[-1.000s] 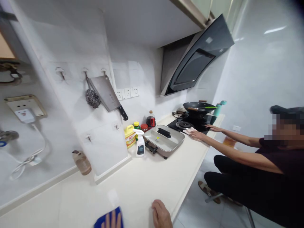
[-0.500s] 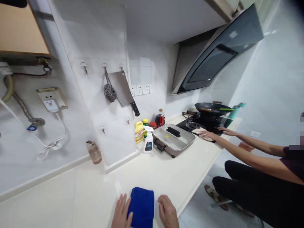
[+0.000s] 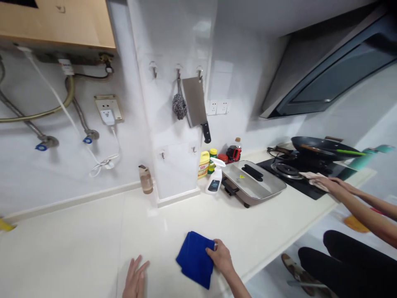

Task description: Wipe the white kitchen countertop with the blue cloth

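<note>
A folded blue cloth (image 3: 196,260) lies on the pale countertop (image 3: 93,244) close in front of me. My right hand (image 3: 221,255) pinches its right edge between thumb and fingers. To the left of the cloth and apart from it, my left hand (image 3: 135,279) hovers at the counter with fingers spread, holding nothing. Beyond the cloth stand a white spray bottle (image 3: 215,178) and an electric pan with a glass lid (image 3: 254,181).
At the right, another person's hands (image 3: 330,185) press a light cloth (image 3: 313,179) on the black cooktop (image 3: 297,182), where a wok (image 3: 322,148) sits. A cleaver (image 3: 195,101) and a steel scrubber (image 3: 179,106) hang on the wall. A brownish bottle (image 3: 145,180) stands by the pillar.
My left hand has left the cloth and moved left. My right hand has taken the cloth's right edge, and the cloth has turned. The view has swung left.
</note>
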{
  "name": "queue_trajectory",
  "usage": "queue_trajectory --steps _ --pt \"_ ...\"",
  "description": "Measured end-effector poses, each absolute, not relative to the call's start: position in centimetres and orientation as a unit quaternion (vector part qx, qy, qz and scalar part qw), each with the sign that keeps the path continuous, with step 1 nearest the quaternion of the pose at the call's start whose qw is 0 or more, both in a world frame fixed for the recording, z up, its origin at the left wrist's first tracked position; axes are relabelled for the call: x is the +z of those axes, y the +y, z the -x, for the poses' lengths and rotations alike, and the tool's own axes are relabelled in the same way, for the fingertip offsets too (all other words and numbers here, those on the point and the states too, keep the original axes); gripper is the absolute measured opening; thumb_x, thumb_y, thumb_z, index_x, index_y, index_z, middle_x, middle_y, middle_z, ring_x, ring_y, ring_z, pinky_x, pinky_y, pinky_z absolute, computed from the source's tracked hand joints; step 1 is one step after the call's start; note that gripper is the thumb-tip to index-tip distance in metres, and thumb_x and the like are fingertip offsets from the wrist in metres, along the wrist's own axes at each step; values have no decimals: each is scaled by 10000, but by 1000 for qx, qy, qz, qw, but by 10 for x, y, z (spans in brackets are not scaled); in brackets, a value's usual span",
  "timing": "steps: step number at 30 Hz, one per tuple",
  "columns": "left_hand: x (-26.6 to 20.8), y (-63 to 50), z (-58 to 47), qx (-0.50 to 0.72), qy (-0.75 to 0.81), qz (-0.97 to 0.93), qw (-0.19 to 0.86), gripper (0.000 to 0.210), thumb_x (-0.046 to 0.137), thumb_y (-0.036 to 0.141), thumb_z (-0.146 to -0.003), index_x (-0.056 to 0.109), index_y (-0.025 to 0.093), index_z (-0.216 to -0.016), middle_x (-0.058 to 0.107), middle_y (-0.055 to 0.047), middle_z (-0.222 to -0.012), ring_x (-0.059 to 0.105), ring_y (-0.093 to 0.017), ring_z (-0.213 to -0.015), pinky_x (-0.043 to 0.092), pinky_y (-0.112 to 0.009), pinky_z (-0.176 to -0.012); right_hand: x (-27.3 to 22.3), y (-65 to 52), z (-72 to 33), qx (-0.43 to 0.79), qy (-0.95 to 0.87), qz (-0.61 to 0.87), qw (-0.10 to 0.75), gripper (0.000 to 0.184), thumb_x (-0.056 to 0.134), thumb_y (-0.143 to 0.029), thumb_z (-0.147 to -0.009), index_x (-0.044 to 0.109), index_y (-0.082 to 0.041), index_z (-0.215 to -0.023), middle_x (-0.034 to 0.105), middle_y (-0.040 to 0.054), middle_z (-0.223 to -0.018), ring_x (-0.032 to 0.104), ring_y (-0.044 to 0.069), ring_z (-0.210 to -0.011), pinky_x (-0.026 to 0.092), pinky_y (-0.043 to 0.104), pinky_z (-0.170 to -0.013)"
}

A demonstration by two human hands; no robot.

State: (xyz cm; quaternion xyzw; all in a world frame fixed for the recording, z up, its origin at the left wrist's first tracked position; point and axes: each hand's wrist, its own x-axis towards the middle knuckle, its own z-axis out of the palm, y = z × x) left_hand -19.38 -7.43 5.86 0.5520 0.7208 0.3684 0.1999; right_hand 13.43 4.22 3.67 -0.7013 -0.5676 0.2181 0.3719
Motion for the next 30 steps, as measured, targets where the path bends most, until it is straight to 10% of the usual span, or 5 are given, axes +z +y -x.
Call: queue_trajectory --steps 4,13,18,23,30 --pt "73 -76 184 373 696 -576 210 491 292 495 -919 659 282 -1166 494 -3 -1463 241 -230 -1461 282 -482 -1202 45 36 -132 240 -588 680 367 206 552 -441 -671 480 -263 -596 527 -35 -524 525 170 -512 412 299 -507" --pt "74 -83 182 387 667 -604 199 419 337 428 -934 678 283 -1131 550 -19 -1416 332 -236 -1421 362 -480 -1157 95 28 -126 202 -571 676 420 406 456 -563 -799 579 -194 -917 612 8 -671 573 187 -607 480 314 -583" --pt "67 -83 185 396 662 -613 172 391 351 398 -937 686 291 -1108 585 -26 -1380 385 -243 -1389 410 -495 -1113 109 40 -133 101 -678 609 400 457 447 -433 -874 500 -190 -1257 649 112 -1156 634 244 -1003 528 399 -856" --pt "60 -82 181 394 647 -636 148 345 403 365 -928 668 302 -1140 620 -19 -1340 429 -227 -1357 452 -452 -1077 72 23 -118 49 -804 501 316 313 462 -396 -912 602 -212 -1124 667 103 -1162 638 226 -1044 562 363 -858" --pt "52 -89 182 390 612 -679 109 290 463 317 -912 672 310 -1113 678 -19 -1257 537 -194 -1261 510 -361 -1007 23 35 -126 -90 -788 570 217 508 389 -398 -930 457 -173 -1380 439 117 -1463 328 347 -1385 359 589 -1084"
